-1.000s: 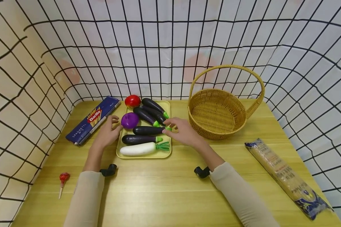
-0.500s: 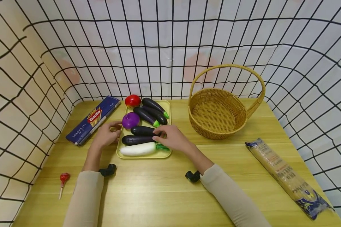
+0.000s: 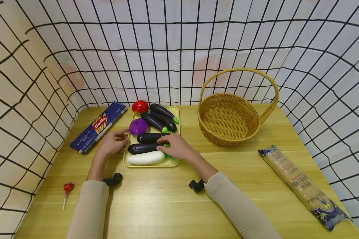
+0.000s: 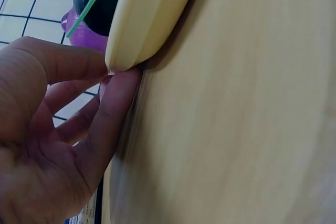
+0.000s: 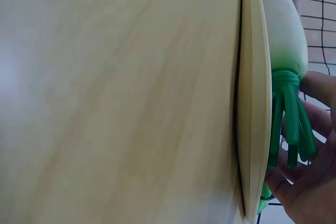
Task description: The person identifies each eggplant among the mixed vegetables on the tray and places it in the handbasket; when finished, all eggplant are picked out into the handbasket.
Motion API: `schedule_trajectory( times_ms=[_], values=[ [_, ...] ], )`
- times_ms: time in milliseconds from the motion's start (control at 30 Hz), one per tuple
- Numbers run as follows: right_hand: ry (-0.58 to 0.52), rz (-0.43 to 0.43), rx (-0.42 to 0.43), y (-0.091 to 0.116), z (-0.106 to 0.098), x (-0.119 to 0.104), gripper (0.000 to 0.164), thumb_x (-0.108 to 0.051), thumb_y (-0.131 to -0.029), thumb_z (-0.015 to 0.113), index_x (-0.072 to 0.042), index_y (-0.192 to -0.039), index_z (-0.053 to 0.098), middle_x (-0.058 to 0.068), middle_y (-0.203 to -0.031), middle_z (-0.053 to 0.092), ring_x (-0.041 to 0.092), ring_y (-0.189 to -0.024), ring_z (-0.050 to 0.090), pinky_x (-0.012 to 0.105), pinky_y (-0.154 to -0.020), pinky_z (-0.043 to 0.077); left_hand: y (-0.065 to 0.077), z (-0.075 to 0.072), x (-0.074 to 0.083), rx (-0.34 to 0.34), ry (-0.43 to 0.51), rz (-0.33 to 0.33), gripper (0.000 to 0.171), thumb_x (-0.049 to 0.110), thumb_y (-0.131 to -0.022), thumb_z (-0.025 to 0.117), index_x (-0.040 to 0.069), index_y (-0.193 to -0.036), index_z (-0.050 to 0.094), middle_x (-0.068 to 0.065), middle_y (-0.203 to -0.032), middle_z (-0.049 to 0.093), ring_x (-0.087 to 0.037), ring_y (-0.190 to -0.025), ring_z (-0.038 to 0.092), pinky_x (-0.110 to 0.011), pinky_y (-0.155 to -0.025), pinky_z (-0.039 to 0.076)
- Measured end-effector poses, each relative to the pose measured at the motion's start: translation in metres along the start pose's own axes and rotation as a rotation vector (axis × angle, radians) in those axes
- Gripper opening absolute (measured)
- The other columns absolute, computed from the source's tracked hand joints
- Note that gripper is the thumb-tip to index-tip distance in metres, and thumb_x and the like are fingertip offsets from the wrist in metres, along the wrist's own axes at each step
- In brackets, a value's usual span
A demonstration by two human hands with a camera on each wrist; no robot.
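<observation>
In the head view, a yellow tray (image 3: pixel 151 166) carries several toy eggplants, a purple onion (image 3: pixel 138 127) and a white radish (image 3: pixel 146 157). My left hand (image 3: pixel 112 145) is at the tray's left side; the left wrist view shows its thumb and index finger pinching the tray's corner (image 4: pixel 149 22). Over the right part of the tray, my right hand (image 3: pixel 176 147) has thumb and index finger around the green-stemmed end of the lower crosswise eggplant (image 3: pixel 142 148). Just behind lies another crosswise eggplant (image 3: pixel 149 137), its right end covered by the hand. The right wrist view has fingers behind the radish's green leaves (image 5: pixel 290 124).
A wicker basket (image 3: pixel 201 131) with a tall handle stands to the right of the tray. The blue spaghetti box (image 3: pixel 98 127) lies at left, a red tomato (image 3: pixel 140 107) at the tray's back corner. A lollipop (image 3: pixel 67 190) is front left; a pasta bag (image 3: pixel 302 186) lies right.
My right hand has moved left and slightly toward me, from the rear crosswise eggplant to the nearer one. That rear eggplant has slid left. My left hand has shifted slightly along the tray's edge.
</observation>
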State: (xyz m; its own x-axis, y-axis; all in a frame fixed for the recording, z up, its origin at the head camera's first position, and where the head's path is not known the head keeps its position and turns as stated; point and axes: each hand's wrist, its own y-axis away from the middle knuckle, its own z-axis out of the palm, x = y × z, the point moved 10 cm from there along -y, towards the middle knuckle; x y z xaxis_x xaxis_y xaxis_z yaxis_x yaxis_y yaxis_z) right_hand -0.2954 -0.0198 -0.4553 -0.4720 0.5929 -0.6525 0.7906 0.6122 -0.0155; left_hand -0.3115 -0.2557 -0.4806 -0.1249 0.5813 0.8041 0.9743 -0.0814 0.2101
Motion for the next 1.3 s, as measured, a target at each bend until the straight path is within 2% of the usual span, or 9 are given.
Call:
schedule_trajectory(
  times_ms=[367, 600, 767, 1033, 1100, 1167, 1233, 1267, 1300],
  values=[
    [-0.012, -0.013, -0.056, -0.005, 0.003, 0.002, 0.03, -0.026, -0.104, 0.063, -0.014, -0.13, 0.072, 0.002, -0.126, 0.074, 0.018, -0.121, 0.065, 0.035, -0.104, 0.053, -0.001, 0.001, -0.004, -0.001, -0.002, -0.026, 0.059, 0.021, -0.1, 0.068, 0.019, -0.155, 0.048, -0.021, -0.128, 0.06, -0.031, -0.105, 0.064, -0.032, -0.071, 0.064],
    [-0.018, -0.013, -0.098, -0.004, 0.007, 0.002, 0.035, -0.024, -0.107, 0.057, -0.01, -0.138, 0.066, 0.007, -0.137, 0.067, 0.023, -0.133, 0.058, 0.037, -0.114, 0.047, -0.003, 0.001, -0.006, 0.001, 0.034, -0.031, 0.058, 0.019, -0.099, 0.069, 0.019, -0.154, 0.051, -0.02, -0.124, 0.061, -0.023, -0.088, 0.066, -0.031, -0.068, 0.064],
    [-0.038, -0.021, -0.075, -0.002, 0.001, 0.0, 0.036, -0.023, -0.108, 0.055, -0.011, -0.14, 0.064, 0.008, -0.141, 0.063, 0.025, -0.138, 0.053, 0.04, -0.118, 0.043, -0.002, 0.001, -0.008, -0.005, 0.048, -0.049, 0.06, 0.019, -0.099, 0.07, 0.02, -0.155, 0.049, -0.021, -0.124, 0.061, -0.021, -0.085, 0.066, -0.031, -0.069, 0.064],
    [-0.099, -0.024, 0.009, 0.01, -0.022, 0.001, 0.035, -0.024, -0.106, 0.057, -0.011, -0.139, 0.064, 0.009, -0.141, 0.063, 0.024, -0.132, 0.056, 0.041, -0.115, 0.045, -0.002, 0.003, -0.01, -0.005, 0.057, -0.064, 0.059, 0.019, -0.1, 0.068, 0.023, -0.155, 0.049, -0.021, -0.127, 0.06, -0.02, -0.08, 0.065, -0.031, -0.069, 0.064],
    [-0.106, -0.017, 0.021, 0.014, -0.029, 0.002, 0.036, -0.024, -0.106, 0.057, -0.011, -0.139, 0.064, 0.008, -0.138, 0.065, 0.022, -0.108, 0.064, 0.04, -0.105, 0.051, -0.002, 0.003, -0.01, -0.011, 0.059, -0.067, 0.061, 0.02, -0.099, 0.07, 0.023, -0.156, 0.048, -0.021, -0.127, 0.06, -0.019, -0.08, 0.065, -0.031, -0.069, 0.064],
    [-0.107, 0.0, 0.03, 0.018, -0.035, 0.005, 0.036, -0.025, -0.106, 0.057, -0.013, -0.14, 0.064, 0.007, -0.138, 0.065, 0.02, -0.093, 0.062, 0.038, -0.097, 0.053, -0.002, 0.003, -0.012, -0.01, 0.066, -0.08, 0.062, 0.021, -0.098, 0.071, 0.024, -0.156, 0.048, -0.02, -0.127, 0.06, -0.019, -0.08, 0.064, -0.03, -0.069, 0.064],
    [-0.114, 0.01, 0.037, 0.022, -0.041, 0.007, 0.036, -0.025, -0.107, 0.056, -0.012, -0.14, 0.064, 0.007, -0.138, 0.066, 0.02, -0.091, 0.061, 0.039, -0.095, 0.053, -0.002, 0.003, -0.013, -0.008, 0.067, -0.087, 0.062, 0.022, -0.098, 0.071, 0.025, -0.156, 0.048, -0.02, -0.127, 0.06, -0.019, -0.081, 0.063, -0.03, -0.07, 0.064],
    [-0.12, 0.02, 0.04, 0.025, -0.043, 0.009, 0.036, -0.024, -0.107, 0.056, -0.013, -0.14, 0.063, 0.007, -0.139, 0.065, 0.021, -0.095, 0.063, 0.04, -0.097, 0.053, -0.002, 0.003, -0.013, -0.009, 0.066, -0.089, 0.062, 0.023, -0.098, 0.071, 0.025, -0.156, 0.047, -0.02, -0.127, 0.059, -0.019, -0.081, 0.063, -0.03, -0.07, 0.064],
    [-0.121, 0.024, 0.045, 0.027, -0.046, 0.01, 0.036, -0.024, -0.107, 0.056, -0.013, -0.14, 0.063, 0.008, -0.14, 0.065, 0.022, -0.107, 0.065, 0.042, -0.101, 0.053, -0.002, 0.002, -0.014, -0.006, 0.069, -0.097, 0.062, 0.023, -0.098, 0.071, 0.025, -0.156, 0.048, -0.019, -0.127, 0.059, -0.019, -0.081, 0.063, -0.029, -0.07, 0.064]
  ],
)
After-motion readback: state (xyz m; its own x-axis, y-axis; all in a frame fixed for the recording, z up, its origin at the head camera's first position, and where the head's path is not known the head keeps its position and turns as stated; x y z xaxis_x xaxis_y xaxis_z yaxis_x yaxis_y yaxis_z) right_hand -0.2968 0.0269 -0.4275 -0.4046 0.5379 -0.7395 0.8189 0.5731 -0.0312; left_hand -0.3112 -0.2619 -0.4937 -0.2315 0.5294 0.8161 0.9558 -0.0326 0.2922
